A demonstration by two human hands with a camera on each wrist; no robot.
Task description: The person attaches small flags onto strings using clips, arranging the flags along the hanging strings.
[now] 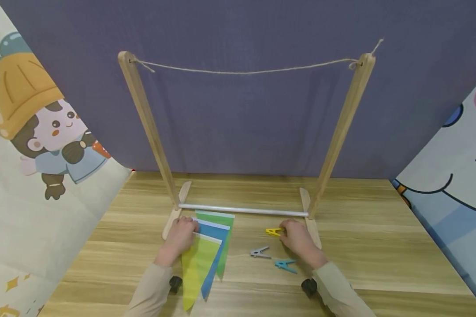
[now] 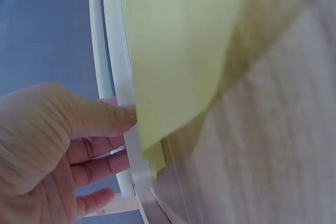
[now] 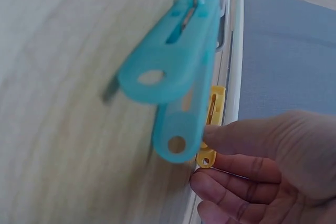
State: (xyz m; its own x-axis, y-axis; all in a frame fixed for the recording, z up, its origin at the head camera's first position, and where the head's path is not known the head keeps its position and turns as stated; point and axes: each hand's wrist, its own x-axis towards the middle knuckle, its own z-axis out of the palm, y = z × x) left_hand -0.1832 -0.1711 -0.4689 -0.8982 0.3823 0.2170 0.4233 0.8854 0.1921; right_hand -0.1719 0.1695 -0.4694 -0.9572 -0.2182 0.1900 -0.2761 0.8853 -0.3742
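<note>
The table [image 1: 381, 246] carries a wooden frame [image 1: 343, 127] at its 12 o'clock, a sagging string [image 1: 238, 72] tied across the top. From the middle of the frame's low bar [image 1: 243, 210], three overlapping flags lie toward 7 o'clock: green flag [image 1: 223, 256], blue flag [image 1: 212, 231] and, uppermost, yellow flag [image 1: 198, 266]. The left hand [image 1: 178, 237] pinches the yellow flag at its 10 o'clock corner, thumb against fingers; whether the blue flag is caught too I cannot tell. If so, lifting could drag both. A light pinch could also let the thin sheet fold or slip. The right hand [image 1: 299, 240] has thumb and forefinger clamped on the yellow peg [image 1: 272, 231], which might twist free if squeezed off-centre. From the grey peg [image 1: 256, 252], that one sits at 1 o'clock, the blue peg [image 1: 284, 264] at 4.
</note>
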